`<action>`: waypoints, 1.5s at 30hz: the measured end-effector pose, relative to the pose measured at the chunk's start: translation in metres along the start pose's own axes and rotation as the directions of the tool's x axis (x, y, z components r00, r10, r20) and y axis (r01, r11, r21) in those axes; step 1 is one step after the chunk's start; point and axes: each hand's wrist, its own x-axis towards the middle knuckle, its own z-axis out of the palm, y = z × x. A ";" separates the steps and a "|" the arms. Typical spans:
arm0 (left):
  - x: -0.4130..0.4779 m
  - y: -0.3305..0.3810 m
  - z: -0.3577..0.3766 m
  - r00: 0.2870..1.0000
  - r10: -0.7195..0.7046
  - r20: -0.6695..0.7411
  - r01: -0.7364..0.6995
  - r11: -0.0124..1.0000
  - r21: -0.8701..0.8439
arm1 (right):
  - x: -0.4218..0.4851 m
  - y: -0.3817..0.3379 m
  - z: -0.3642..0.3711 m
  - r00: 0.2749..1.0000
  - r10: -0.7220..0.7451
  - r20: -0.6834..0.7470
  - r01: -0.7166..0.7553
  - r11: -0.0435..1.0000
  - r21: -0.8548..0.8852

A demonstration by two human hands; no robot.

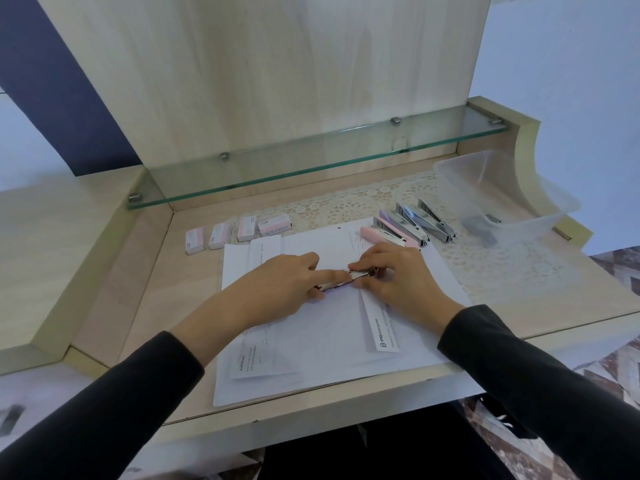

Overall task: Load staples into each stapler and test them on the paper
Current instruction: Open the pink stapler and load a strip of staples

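The stapler [341, 279] lies on the paper sheets [332, 341] mid-desk, with four staple boxes [239, 230] behind-left and a row of other staplers [412, 223] on the lace mat [485, 268] just beyond the right hand [398, 278], beside a clear tub [502, 195]. Both hands lie palm-down, the left hand [277, 289] gripping its left part and the right pinching its metal right end. Its long axis runs left-right, the right end slightly farther away.

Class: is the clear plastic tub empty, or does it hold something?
Not empty: the tub holds dark objects on its bottom.

A glass shelf [311, 159] hangs above a lace doily [502, 268] and clear tub [540, 199].
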 end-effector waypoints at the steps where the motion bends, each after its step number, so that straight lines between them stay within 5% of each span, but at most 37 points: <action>1: -0.002 -0.001 0.001 0.999 0.008 -0.034 -0.008 1.000 -0.029 | 0.000 0.000 0.000 1.000 0.003 0.007 -0.003 1.000 -0.003; 5: -0.007 -0.009 0.014 0.968 0.094 -0.232 -0.113 0.991 -0.069 | 0.000 0.001 0.000 1.000 0.017 0.016 -0.017 1.000 0.001; 12: -0.023 -0.009 0.035 0.912 0.000 -0.409 -0.105 0.966 -0.235 | 0.001 0.002 0.001 1.000 0.011 0.011 -0.011 1.000 -0.003; 20: -0.009 0.014 0.041 0.731 -0.170 -0.660 -0.095 0.933 -0.346 | 0.000 0.004 0.002 0.998 -0.062 0.013 0.062 0.998 -0.022; 30: -0.014 0.008 0.035 0.696 -0.363 -0.620 0.000 0.863 -0.505 | 0.000 0.005 0.000 0.999 -0.050 0.000 0.050 0.998 -0.024; 36: -0.034 0.002 0.046 0.787 -0.421 -0.450 0.195 0.863 -0.467 | -0.001 0.001 -0.001 0.998 -0.055 0.004 0.055 0.996 -0.070; 42: -0.035 -0.003 0.059 0.747 -0.438 -0.500 0.165 0.851 -0.499 | -0.003 -0.003 -0.008 0.998 0.054 0.012 -0.055 0.998 0.014; 45: -0.034 -0.004 0.060 0.738 -0.437 -0.514 0.146 0.847 -0.511 | -0.001 -0.001 -0.018 0.999 -0.024 0.038 0.023 0.999 0.025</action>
